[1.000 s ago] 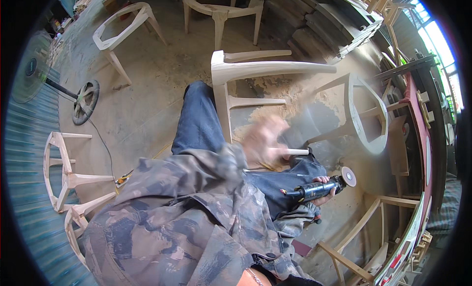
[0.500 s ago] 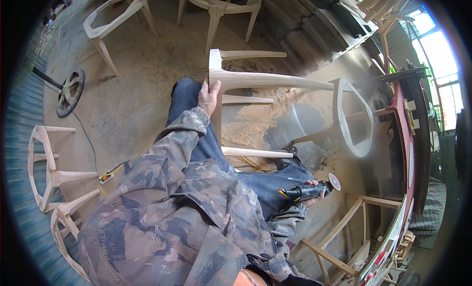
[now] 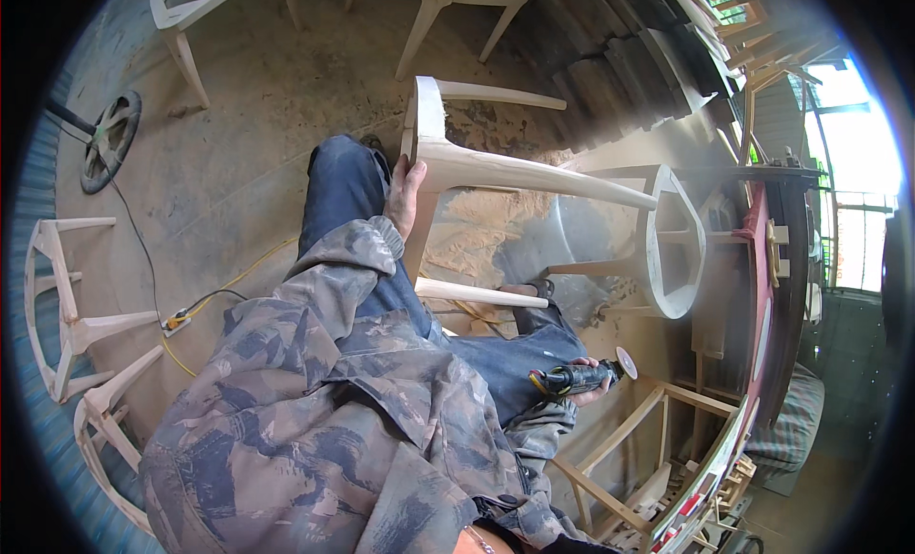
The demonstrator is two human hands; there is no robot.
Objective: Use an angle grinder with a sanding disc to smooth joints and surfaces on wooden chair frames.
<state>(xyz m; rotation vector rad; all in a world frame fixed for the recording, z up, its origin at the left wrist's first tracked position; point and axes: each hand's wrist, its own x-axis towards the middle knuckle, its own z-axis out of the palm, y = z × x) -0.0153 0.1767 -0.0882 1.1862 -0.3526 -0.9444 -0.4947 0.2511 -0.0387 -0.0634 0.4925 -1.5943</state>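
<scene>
My left hand (image 3: 403,200) is closed on the near edge of a pale, unpainted wooden chair frame (image 3: 534,176), fingers on the outer side below its corner. The frame lies tipped on its side across my legs, its slender legs pointing right. My right hand (image 3: 596,394) is wrapped round a dark angle grinder (image 3: 575,377) low by my right knee. A pale round disc (image 3: 626,362) sits at the grinder's far end, apart from the chair frame. Whether the disc is spinning I cannot tell.
Bare chair frames stand at the far side (image 3: 448,3) and along the left wall (image 3: 67,311). A wheel-like stand base (image 3: 110,142) and a yellow power cord (image 3: 229,285) are on the left floor. Sawdust (image 3: 491,232) lies beyond my legs; a wooden rack (image 3: 624,435) is at right.
My view has shifted, so the surroundings sit differently in the picture. The chair frame has turned slightly in my left hand's grip. The grinder stays in my right hand, away from the wood.
</scene>
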